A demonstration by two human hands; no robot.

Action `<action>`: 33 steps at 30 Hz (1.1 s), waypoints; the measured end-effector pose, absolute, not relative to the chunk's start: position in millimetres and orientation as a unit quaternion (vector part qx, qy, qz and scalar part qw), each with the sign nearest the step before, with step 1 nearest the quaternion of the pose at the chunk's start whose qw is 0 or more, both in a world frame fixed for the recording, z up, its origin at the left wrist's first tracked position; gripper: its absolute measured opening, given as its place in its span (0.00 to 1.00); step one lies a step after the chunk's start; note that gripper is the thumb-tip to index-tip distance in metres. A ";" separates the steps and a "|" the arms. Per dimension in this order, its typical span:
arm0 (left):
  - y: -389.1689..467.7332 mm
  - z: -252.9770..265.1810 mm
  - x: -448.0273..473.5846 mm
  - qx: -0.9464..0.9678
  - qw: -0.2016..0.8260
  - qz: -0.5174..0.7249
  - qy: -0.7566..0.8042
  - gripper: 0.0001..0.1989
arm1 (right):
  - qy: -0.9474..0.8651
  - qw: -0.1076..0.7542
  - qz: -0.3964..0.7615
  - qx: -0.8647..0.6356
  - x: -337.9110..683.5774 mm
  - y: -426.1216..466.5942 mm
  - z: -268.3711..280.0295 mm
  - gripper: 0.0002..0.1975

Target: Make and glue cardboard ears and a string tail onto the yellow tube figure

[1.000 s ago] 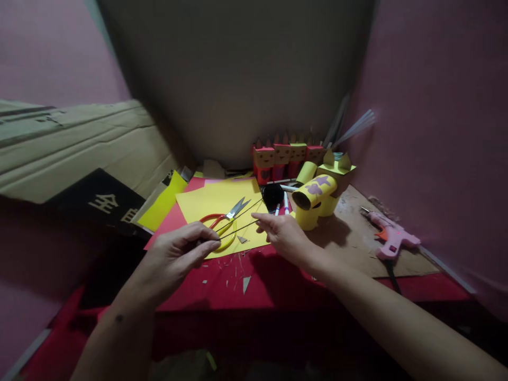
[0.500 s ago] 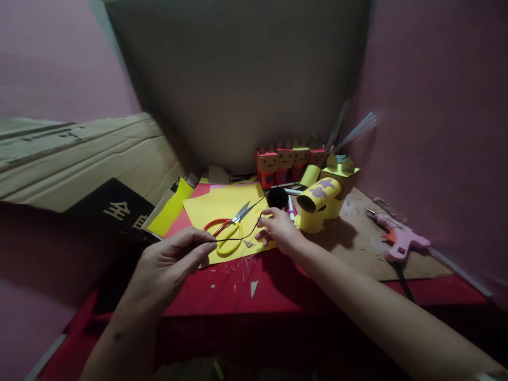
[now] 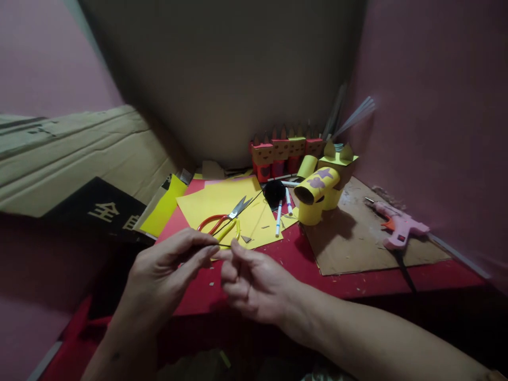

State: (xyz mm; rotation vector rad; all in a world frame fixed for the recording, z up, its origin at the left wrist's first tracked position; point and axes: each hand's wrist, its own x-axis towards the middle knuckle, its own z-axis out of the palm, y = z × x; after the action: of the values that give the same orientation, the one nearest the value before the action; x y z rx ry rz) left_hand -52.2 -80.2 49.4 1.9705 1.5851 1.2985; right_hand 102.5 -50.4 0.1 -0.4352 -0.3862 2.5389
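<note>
A black strand of yarn (image 3: pixel 224 245) spans the short gap between my hands. My left hand (image 3: pixel 164 272) pinches it between thumb and fingers. Close by on the right, my right hand (image 3: pixel 260 283) is closed, thumb against forefinger, on the same strand. More of the yarn runs back across the scissors toward a black yarn ball (image 3: pixel 274 194). Just beyond my fingers, the scissors (image 3: pixel 234 211), with one red and one yellow handle, lie partly open on yellow paper (image 3: pixel 198 203). My fingertips hide part of the handles.
Markers (image 3: pixel 278 219) lie beside the yarn ball. Yellow paper tubes (image 3: pixel 317 185) and a yellow-topped cat-eared figure (image 3: pixel 337 161) stand to the right, near a pink glue gun (image 3: pixel 405 225) on cardboard (image 3: pixel 369 254). Several red figures (image 3: pixel 262 156) line the back. Folded cardboard (image 3: pixel 130 143) leans left.
My right hand has come back from beside the yarn ball to my left hand and now pinches the yarn. The markers are uncovered. My left hand still grips the strand.
</note>
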 end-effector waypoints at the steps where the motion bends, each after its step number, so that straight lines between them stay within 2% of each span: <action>1: -83.0 50.0 -53.3 0.709 0.139 0.438 0.535 0.04 | -0.130 0.301 0.930 -0.168 100.8 -43.2 2.4 0.14; 3: -88.1 49.7 -56.4 0.744 0.124 0.411 0.512 0.03 | -0.117 0.359 0.907 -0.185 100.1 -28.6 6.4 0.11; 7: -95.2 42.1 -58.5 0.778 0.093 0.360 0.506 0.06 | -0.103 0.412 0.875 -0.232 98.4 -7.9 9.7 0.07; 19: -93.2 14.2 -64.0 0.763 0.118 0.329 0.544 0.07 | -0.042 0.507 0.828 -0.236 94.2 27.7 6.4 0.11; 24: -83.8 0.8 -74.8 0.726 0.080 0.336 0.595 0.14 | -0.018 0.515 0.825 -0.232 93.0 39.5 -2.1 0.07; 28: -79.3 1.0 -76.1 0.762 0.045 0.320 0.561 0.10 | -0.011 0.516 0.822 -0.240 93.7 45.2 -5.1 0.15; 33: -83.7 4.8 -67.9 0.717 0.046 0.364 0.593 0.09 | -0.007 0.510 0.821 -0.257 92.0 48.3 -6.9 0.16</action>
State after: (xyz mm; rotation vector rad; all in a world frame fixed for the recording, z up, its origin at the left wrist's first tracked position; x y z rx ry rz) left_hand -67.9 -83.7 4.8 2.1882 1.8094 1.1114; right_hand 92.0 48.3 -6.9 -0.6188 -0.0176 1.9776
